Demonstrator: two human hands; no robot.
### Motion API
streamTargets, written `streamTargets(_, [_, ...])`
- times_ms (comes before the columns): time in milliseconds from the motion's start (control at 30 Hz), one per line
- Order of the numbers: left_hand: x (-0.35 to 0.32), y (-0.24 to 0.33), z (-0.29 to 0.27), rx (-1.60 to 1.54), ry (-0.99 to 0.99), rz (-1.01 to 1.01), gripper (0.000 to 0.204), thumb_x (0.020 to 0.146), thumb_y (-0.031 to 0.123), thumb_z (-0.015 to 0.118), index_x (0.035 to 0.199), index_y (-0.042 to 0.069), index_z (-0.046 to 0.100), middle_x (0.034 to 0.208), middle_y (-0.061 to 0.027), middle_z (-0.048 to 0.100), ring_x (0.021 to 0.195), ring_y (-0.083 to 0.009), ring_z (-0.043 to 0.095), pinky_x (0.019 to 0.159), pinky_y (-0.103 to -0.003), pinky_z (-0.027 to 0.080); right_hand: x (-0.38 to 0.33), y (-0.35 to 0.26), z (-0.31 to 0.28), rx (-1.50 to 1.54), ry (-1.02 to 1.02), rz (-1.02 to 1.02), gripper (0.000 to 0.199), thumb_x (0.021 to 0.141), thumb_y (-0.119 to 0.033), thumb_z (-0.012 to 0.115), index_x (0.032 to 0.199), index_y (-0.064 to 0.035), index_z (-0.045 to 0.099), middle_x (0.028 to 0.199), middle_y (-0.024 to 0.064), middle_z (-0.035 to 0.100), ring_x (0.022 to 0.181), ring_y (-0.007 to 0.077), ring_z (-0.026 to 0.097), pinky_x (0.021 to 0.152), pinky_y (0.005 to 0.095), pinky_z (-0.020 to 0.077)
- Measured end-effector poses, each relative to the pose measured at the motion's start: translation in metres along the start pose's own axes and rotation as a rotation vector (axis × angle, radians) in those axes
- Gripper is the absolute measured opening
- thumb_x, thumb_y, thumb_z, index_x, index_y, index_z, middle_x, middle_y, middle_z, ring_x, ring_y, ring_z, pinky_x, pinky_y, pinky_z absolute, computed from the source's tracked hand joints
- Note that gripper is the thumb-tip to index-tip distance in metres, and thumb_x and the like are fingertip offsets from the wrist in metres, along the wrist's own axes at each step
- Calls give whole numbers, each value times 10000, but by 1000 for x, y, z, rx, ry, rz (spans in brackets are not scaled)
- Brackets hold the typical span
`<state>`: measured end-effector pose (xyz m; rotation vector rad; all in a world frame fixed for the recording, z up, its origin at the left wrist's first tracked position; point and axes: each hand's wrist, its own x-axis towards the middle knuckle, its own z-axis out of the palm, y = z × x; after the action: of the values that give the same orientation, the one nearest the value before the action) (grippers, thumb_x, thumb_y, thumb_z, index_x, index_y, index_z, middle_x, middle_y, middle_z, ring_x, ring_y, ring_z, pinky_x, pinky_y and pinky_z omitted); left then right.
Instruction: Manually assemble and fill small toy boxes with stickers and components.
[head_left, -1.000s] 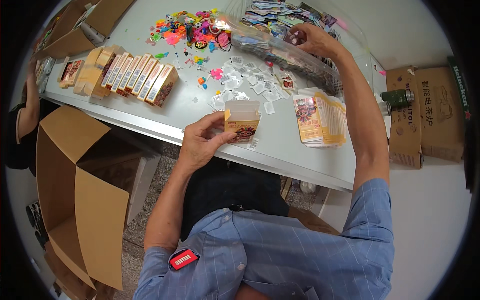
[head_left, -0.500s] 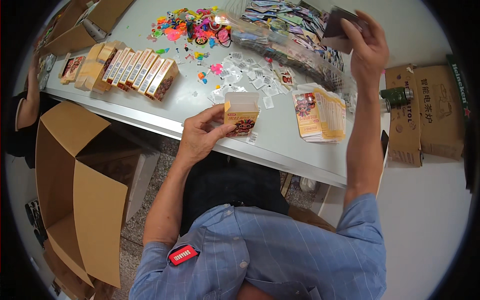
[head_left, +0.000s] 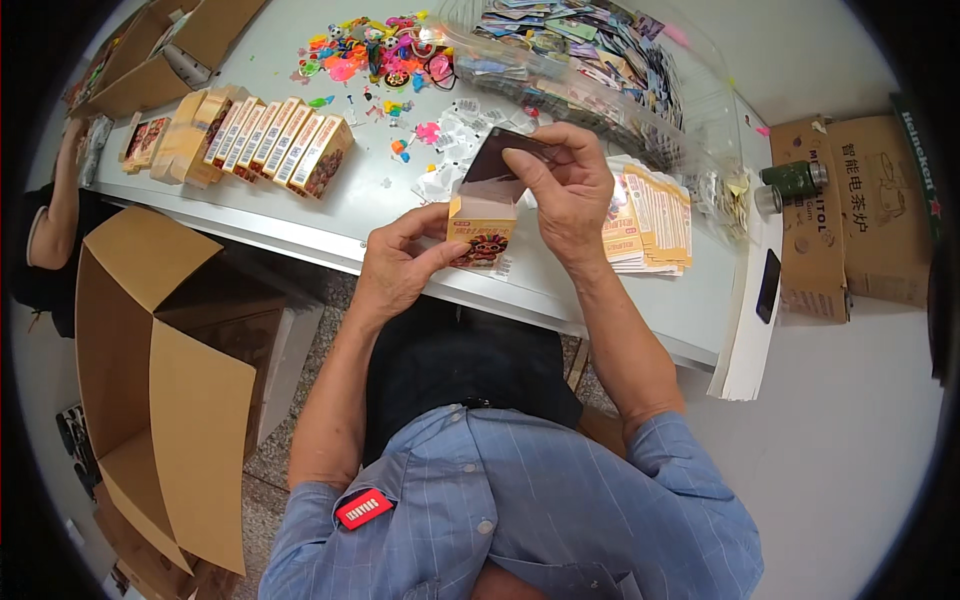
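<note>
Near the front edge of the table, my left hand [head_left: 398, 268] grips a small yellow and white carton [head_left: 484, 243] with a colourful cartoon figure on its front. The carton stands upright with its top flaps raised. Just above its opening, my right hand [head_left: 570, 190] pinches a dark card [head_left: 496, 157], possibly several together, tilted toward the carton. Beside that hand on the right lies a fanned stack of flat yellow cartons [head_left: 655, 225]. Small white packets [head_left: 452, 140] are scattered behind the carton, partly covered by the card and my right hand.
A clear plastic bin [head_left: 600, 118] full of cards stands at the back. Colourful small toys [head_left: 375, 50] are heaped left of it. Filled-out cartons [head_left: 285, 145] stand in a row at left. An open cardboard box [head_left: 200, 440] sits below the table; another person's arm [head_left: 62, 200] shows far left.
My right hand has come down and left from above the card bin, bringing the dark card to the carton's opening. My left hand still holds the carton in nearly the same place.
</note>
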<state>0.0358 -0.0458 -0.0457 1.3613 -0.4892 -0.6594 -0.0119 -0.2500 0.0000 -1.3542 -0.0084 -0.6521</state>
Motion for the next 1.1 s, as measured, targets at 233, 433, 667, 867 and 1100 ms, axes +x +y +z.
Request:
streamTargets(233, [0, -2, 2, -47, 10, 46, 483, 873, 43, 784, 1314, -26, 601, 1076, -132, 720, 967, -164, 694, 790, -291, 624, 0, -16, -4, -386, -136, -126, 271, 860, 67, 757, 1105, -15, 673, 985, 79, 720, 879, 128, 698, 751, 255, 584])
streamTargets(433, [1, -1, 2, -72, -10, 31, 476, 876, 31, 776, 1313, -32, 596, 1079, -138, 719, 967, -172, 696, 809, -302, 634, 10, -31, -4, -514, -206, -69, 252, 852, 24, 775, 1093, -2, 709, 955, 63, 727, 851, 108, 687, 754, 244, 564])
streamTargets(667, [-1, -3, 1, -51, -20, 32, 463, 875, 4, 765, 1307, -38, 604, 1085, -143, 719, 973, -182, 699, 820, -307, 633, 26, -46, 12, -630, -417, -126, 249, 840, -4, 780, 1080, 6, 714, 937, 63, 732, 853, 97, 672, 786, 251, 553])
streamTargets(867, [-2, 0, 2, -108, 11, 47, 463, 866, -6, 770, 1301, -37, 615, 1088, -136, 718, 989, -179, 693, 825, -300, 626, 14, -30, 24, -427, -227, 81, 249, 860, -4, 765, 1100, -5, 700, 989, 56, 728, 869, 105, 674, 775, 257, 554])
streamTargets(1100, [-2, -3, 2, -93, 17, 50, 457, 872, 7, 773, 1301, -29, 620, 1096, -115, 715, 972, -159, 685, 797, -277, 611, -16, -11, 6, -435, -122, -18, 184, 864, 21, 741, 1043, -17, 716, 1026, 67, 720, 944, 150, 675, 843, 291, 543])
